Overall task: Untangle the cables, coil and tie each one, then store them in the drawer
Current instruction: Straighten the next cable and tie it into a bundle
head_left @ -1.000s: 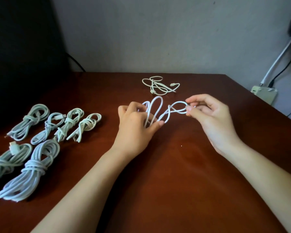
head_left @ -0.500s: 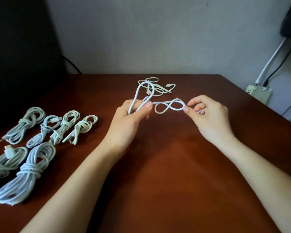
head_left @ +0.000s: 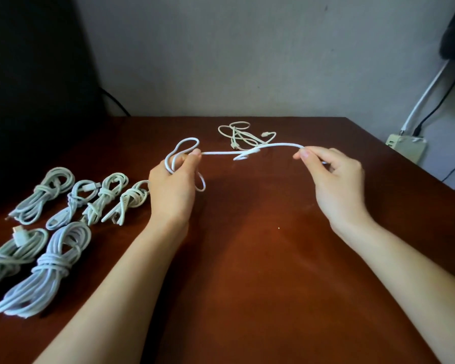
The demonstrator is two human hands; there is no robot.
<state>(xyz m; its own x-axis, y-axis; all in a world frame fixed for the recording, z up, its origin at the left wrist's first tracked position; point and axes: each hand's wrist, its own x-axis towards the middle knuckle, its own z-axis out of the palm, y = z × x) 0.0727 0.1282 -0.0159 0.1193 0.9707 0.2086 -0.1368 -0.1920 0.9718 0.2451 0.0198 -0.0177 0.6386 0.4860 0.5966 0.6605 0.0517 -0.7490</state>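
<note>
White cable [head_left: 221, 153], loops by left hand [head_left: 172, 185].

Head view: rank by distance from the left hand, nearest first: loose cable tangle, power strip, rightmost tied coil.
From the left hand:
1. Rightmost tied coil, just left of the hand.
2. Loose cable tangle, farther back and to the right.
3. Power strip, far right.
</note>
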